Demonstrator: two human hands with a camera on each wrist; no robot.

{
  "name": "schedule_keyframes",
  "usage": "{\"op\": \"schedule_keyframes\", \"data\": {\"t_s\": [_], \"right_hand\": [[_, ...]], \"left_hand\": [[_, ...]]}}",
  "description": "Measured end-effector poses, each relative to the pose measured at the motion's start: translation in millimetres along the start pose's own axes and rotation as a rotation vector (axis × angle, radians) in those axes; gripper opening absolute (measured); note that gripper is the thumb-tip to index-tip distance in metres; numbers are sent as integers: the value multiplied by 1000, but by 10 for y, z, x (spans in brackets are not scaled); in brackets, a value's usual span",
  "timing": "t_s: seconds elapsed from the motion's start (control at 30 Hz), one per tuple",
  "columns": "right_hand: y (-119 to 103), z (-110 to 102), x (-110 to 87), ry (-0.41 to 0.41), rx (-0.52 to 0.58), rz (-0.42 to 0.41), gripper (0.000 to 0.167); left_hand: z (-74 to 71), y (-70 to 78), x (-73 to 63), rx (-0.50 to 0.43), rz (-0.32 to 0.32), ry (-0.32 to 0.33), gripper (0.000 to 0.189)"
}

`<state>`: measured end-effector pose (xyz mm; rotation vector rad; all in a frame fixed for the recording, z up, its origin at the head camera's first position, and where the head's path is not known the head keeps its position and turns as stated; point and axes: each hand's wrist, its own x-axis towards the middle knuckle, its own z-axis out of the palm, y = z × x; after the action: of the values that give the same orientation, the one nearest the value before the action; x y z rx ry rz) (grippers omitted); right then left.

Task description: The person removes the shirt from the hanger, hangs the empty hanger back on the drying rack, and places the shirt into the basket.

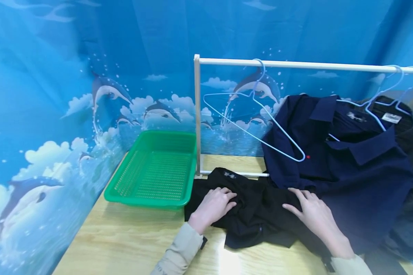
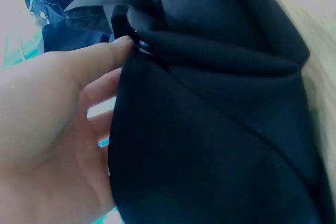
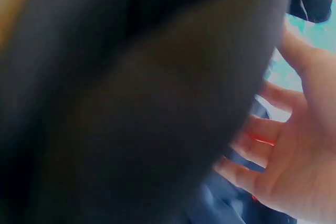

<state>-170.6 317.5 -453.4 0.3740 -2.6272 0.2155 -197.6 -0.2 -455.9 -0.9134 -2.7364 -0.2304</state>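
Note:
A crumpled black shirt (image 1: 251,210) with a pale logo at its neck lies across the wooden table. My left hand (image 1: 213,206) pinches its cloth on the left side; the left wrist view shows the thumb (image 2: 113,53) on the fabric edge and the other fingers partly behind it. At the shirt's right part, my right hand (image 1: 314,214) touches the cloth with thumb and fingers spread. Dark blurred fabric (image 3: 157,114) hides those fingertips in the right wrist view. Above the shirt, a bare light-blue hanger (image 1: 278,126) hangs from the white rail.
A green plastic basket (image 1: 151,204) stands left of the white clothes rack (image 1: 197,114). On the right, a navy collared shirt (image 1: 365,183) and a dark garment (image 1: 407,183) hang on light-blue hangers. A blue dolphin-print curtain (image 1: 141,57) backs the table (image 1: 124,240).

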Motion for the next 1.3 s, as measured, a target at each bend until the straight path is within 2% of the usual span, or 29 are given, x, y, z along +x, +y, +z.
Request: {"op": "schedule_keyframes", "data": {"t_s": [0.17,0.27,0.33,0.47,0.6,0.67,0.77,0.87,0.93,1.0,1.13,1.3], "right_hand": [[-156,162,-44,-78,58,-60,51],[-305,262,-42,-101,60,-124,50],[-417,321,-26,-94,53,-168,47],[-615,415,12,-77,70,-264,38],[-722,414,32,-157,97,-295,41],[-709,357,64,-220,134,-271,44],[-602,259,162,-246,209,-187,32],[-460,209,302,-156,233,-90,9],[-385,217,386,-104,200,-29,3],[-332,263,451,-90,152,16,2],[-273,430,535,-152,72,71,8],[-227,618,608,-250,2,146,17]], "left_hand": [[-61,-29,-22,1,40,162,20],[-102,-32,-23,-19,51,185,22],[-118,-27,-33,-39,47,159,28],[-111,-7,-71,-58,36,38,42],[-57,16,-115,-29,40,-62,47],[-28,24,-133,-10,43,-72,46],[5,33,-153,10,41,-68,44],[12,27,-158,11,38,-67,43],[11,18,-157,-6,30,-75,44],[6,8,-152,-41,21,-86,47],[-5,-7,-140,-113,3,-110,55],[-32,26,-148,-68,2,-169,60]]}}
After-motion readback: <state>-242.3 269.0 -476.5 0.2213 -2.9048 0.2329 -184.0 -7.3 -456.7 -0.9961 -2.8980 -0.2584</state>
